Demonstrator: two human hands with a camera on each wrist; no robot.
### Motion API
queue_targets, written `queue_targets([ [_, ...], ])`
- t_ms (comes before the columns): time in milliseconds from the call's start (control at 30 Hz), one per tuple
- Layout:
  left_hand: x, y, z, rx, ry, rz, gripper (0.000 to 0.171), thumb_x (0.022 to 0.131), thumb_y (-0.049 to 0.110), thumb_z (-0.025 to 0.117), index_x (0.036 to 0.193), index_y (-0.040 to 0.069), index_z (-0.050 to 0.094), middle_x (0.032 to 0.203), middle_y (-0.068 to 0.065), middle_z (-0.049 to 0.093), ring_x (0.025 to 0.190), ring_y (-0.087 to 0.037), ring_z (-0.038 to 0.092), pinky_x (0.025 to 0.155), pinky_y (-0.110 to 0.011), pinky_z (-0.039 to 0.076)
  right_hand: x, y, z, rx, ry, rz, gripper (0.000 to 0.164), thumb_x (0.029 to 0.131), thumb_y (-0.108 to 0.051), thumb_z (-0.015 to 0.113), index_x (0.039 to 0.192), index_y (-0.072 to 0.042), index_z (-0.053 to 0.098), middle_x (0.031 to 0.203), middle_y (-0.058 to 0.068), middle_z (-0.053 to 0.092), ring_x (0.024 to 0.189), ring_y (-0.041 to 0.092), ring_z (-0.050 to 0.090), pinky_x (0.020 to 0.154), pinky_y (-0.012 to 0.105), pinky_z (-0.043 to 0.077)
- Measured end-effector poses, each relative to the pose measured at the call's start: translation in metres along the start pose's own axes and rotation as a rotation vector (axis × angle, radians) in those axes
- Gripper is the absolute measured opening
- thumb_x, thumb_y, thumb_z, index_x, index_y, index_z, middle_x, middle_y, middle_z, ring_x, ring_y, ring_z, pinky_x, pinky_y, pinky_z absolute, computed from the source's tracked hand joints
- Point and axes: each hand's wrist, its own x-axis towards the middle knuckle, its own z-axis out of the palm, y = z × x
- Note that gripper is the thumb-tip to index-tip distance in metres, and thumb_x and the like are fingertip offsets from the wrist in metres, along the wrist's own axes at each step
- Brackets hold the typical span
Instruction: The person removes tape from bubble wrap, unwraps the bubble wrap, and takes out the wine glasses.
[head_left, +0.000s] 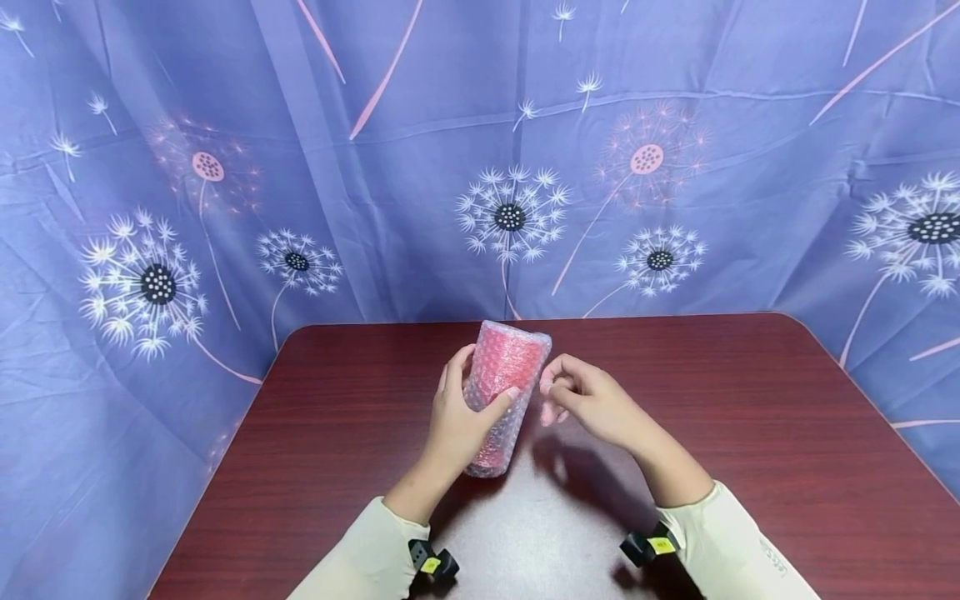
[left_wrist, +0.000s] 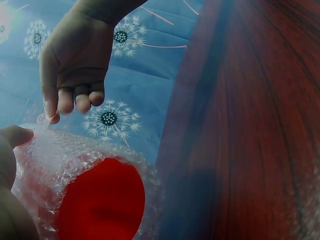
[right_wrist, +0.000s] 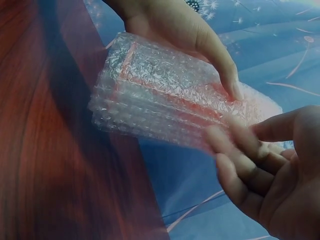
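A red cylinder-like object wrapped in clear bubble wrap is held tilted above the table. My left hand grips it from the left, with the thumb lying across the wrap. A round red end shows through the wrap's opening in the left wrist view; I cannot tell whether it is hollow. Just right of the wrap is my right hand. Its thumb and forefinger meet at a thin clear strip by the wrap's edge. In the right wrist view its fingertips are blurred.
Below both hands is a dark red wood-grain table. A blue curtain with dandelion prints hangs behind the table's far edge and along its sides. Small black cameras with yellow labels sit at both wrists, beside light sleeves.
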Motion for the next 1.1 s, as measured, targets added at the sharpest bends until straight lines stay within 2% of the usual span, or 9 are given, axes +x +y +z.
queue_targets([
  [100, 0.0003, -0.0003, 0.0005, 0.003, 0.005, -0.006, 0.083, 0.08, 0.042, 0.084, 0.15, 0.026, 0.042, 0.143, 0.002, 0.051, 0.124, -0.019, 0.055, 0.101, -0.044, 0.048, 0.0, 0.0008, -0.001, -0.019, 0.015, -0.008, 0.011, 0.101, -0.003, 0.05, 0.108, 0.004, 0.056, 0.068, 0.012, 0.065, 0.063, 0.023, 0.069, 0.066, 0.038, 0.06],
  [267, -0.0004, -0.0006, 0.001, 0.013, 0.012, -0.009, 0.083, 0.079, 0.043, 0.084, 0.149, 0.03, 0.041, 0.144, 0.001, 0.051, 0.125, -0.02, 0.054, 0.102, -0.045, 0.047, 0.0011, 0.0006, -0.0004, 0.033, 0.0, 0.014, 0.012, 0.102, -0.003, 0.047, 0.108, 0.005, 0.054, 0.076, 0.017, 0.07, 0.07, 0.023, 0.073, 0.067, 0.046, 0.061],
  [500, -0.001, -0.0004, 0.001, 0.021, 0.017, -0.008, 0.083, 0.079, 0.043, 0.084, 0.149, 0.031, 0.041, 0.144, 0.001, 0.051, 0.124, -0.021, 0.054, 0.102, -0.046, 0.047, 0.0016, 0.0007, 0.0007, 0.054, -0.005, 0.014, 0.011, 0.102, -0.001, 0.045, 0.107, 0.006, 0.052, 0.081, 0.02, 0.071, 0.073, 0.023, 0.074, 0.068, 0.04, 0.061],
  [800, -0.0011, 0.0007, 0.0016, 0.036, 0.023, 0.007, 0.084, 0.079, 0.046, 0.084, 0.149, 0.027, 0.043, 0.141, 0.001, 0.052, 0.123, -0.02, 0.054, 0.101, -0.046, 0.047, 0.0004, 0.0003, 0.0017, -0.013, 0.011, -0.033, 0.015, 0.099, -0.013, 0.063, 0.1, 0.0, 0.055, 0.071, 0.012, 0.069, 0.067, 0.033, 0.07, 0.065, 0.039, 0.059],
  [967, -0.0014, 0.0003, 0.0024, 0.041, 0.024, 0.01, 0.086, 0.079, 0.046, 0.084, 0.15, 0.023, 0.043, 0.141, 0.0, 0.052, 0.123, -0.021, 0.054, 0.101, -0.047, 0.047, 0.0012, 0.0004, 0.0016, -0.058, 0.011, -0.016, 0.016, 0.1, -0.015, 0.061, 0.097, -0.001, 0.056, 0.069, 0.008, 0.07, 0.066, 0.028, 0.07, 0.067, 0.041, 0.059],
  [1100, -0.0017, -0.0003, 0.0033, 0.039, 0.028, 0.008, 0.086, 0.078, 0.045, 0.085, 0.15, 0.023, 0.043, 0.141, 0.0, 0.052, 0.124, -0.022, 0.054, 0.102, -0.047, 0.047, 0.0014, 0.0004, 0.002, -0.032, -0.008, 0.011, 0.017, 0.101, -0.013, 0.059, 0.1, 0.003, 0.056, 0.073, 0.008, 0.072, 0.073, 0.028, 0.074, 0.07, 0.042, 0.061],
])
